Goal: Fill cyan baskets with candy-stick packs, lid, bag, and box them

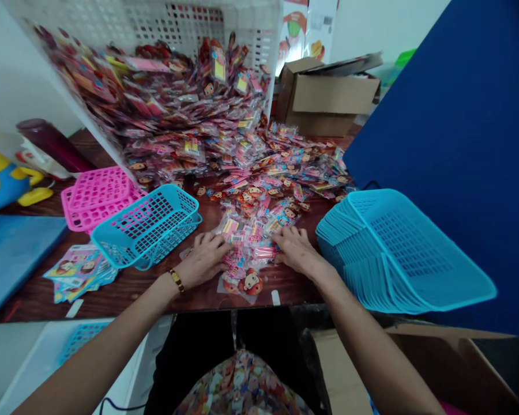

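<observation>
Near the table's front edge lies a small group of clear plastic packets (242,242) with pink cards and doll-face pictures. My left hand (205,259) rests at the left side of this group, fingers apart and touching the packets. Opposite it, my right hand (294,249) touches the right side with its fingers spread and slightly bent. Neither hand has a packet clearly gripped. One packet with a red-haired doll face (251,281) lies closest to me. To the left of my left hand stands a blue plastic basket (147,225), partly over a pink basket (99,196).
A tipped white crate (190,26) spills a big heap of packets (190,127) across the back. Nested blue baskets (372,253) lean at right beside a blue panel (454,161). Printed cards (84,268) lie left; a cardboard box (333,95) stands behind.
</observation>
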`<state>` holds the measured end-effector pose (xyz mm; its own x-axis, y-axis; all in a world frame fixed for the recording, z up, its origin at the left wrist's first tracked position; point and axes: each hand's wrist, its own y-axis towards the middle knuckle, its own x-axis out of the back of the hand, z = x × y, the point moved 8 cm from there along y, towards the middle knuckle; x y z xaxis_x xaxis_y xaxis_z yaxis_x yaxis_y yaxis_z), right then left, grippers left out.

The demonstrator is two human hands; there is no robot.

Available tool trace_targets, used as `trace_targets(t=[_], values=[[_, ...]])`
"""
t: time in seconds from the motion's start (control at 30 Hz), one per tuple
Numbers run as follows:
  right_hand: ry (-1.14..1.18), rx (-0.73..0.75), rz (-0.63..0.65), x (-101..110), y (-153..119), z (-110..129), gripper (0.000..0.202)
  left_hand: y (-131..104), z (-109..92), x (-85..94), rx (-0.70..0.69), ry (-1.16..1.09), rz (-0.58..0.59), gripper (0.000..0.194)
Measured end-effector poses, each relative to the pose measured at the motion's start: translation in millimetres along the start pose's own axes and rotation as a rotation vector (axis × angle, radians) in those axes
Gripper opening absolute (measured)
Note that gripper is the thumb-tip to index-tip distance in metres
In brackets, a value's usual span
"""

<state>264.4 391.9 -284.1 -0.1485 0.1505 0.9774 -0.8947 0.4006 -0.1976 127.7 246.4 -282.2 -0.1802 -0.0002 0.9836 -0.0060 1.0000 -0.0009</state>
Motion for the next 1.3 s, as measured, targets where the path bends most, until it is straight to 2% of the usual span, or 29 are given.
trace_targets(t=[0.1, 0.2, 0.27, 0.4, 0.47, 0.53, 0.6, 0.67, 0.77, 0.87, 0.97, 1.07, 1.13, 1.2, 1.27, 1.3], values=[[0.04, 0.003, -0.021, -1.8, -3.7, 1.5, 0.034, -11.0, 0.2, -1.0, 0.037, -0.043, -0.031, 0.021], [0.083, 0.013, -0.001, -2.2, -3.1, 4.2, 0.055, -22.2, -6.2, -6.0, 0.033, -0.082, -0.038, 0.014], [0.052, 0.007, 0.039, -2.3, 1.6, 5.2, 0.062, -29.4, -11.0, -6.2, 0.027, -0.123, -0.054, 0.011], [0.029, -0.016, 0.053, 1.8, 5.4, -0.9, 0.041, -47.9, -14.8, 3.2, 0.054, -0.326, -0.111, 0.018], [0.158, -0.075, 0.01, 7.1, -2.0, -11.0, 0.031, -57.8, -14.4, 4.9, 0.089, -0.422, -0.094, 0.018], [0.416, -0.131, -0.029, 11.7, -14.4, -17.1, 0.027, -64.8, -11.5, 4.3, 0.152, -0.487, -0.086, 0.019], [0.675, -0.087, -0.016, 13.7, -25.7, -4.5, 0.025, -66.5, -6.7, 1.2, 0.228, -0.571, -0.101, 0.02], [0.749, 0.067, 0.014, 16.9, -32.5, 28.1, 0.03, -62.8, -4.0, -5.5, 0.277, -0.665, -0.102, 0.023], [0.483, 0.254, -0.009, 16.8, -34.8, 81.9, 0.045, -55.0, -5.5, -13.4, 0.264, -0.751, -0.084, 0.025], [0.177, 0.22, -0.035, 7.1, -30.1, 108.9, 0.03, -57.4, -9.0, -13.1, 0.245, -0.811, -0.053, 0.028], [0.089, 0.146, -0.074, 2.3, -29.2, 116.1, 0.02, -68.7, -14.7, -4.7, 0.273, -0.862, -0.028, 0.035], [0.122, 0.147, -0.084, -0.1, -31.4, 122.6, 0.022, -76.3, -21.4, 4.2, 0.3, -0.717, 0.018, 0.034], [0.189, 0.183, -0.07, -0.2, -31.4, 127.1, 0.019, -78.4, -21.0, 5.4, 0.328, -0.52, 0.057, 0.037], [0.307, 0.223, -0.017, 0.4, -28.1, 128.6, 0.018, -80.0, -19.9, 2.0, 0.319, -0.382, 0.095, 0.031], [0.455, 0.226, 0.06, 0.6, -20.2, 124.8, 0.022, -82.6, -21.8, -2.2, 0.253, -0.351, 0.092, 0.021], [0.494, 0.177, 0.067, 1.5, -14.0, 118.7, 0.023, -84.9, -22.9, -3.0, 0.219, -0.352, 0.064, 0.018]])
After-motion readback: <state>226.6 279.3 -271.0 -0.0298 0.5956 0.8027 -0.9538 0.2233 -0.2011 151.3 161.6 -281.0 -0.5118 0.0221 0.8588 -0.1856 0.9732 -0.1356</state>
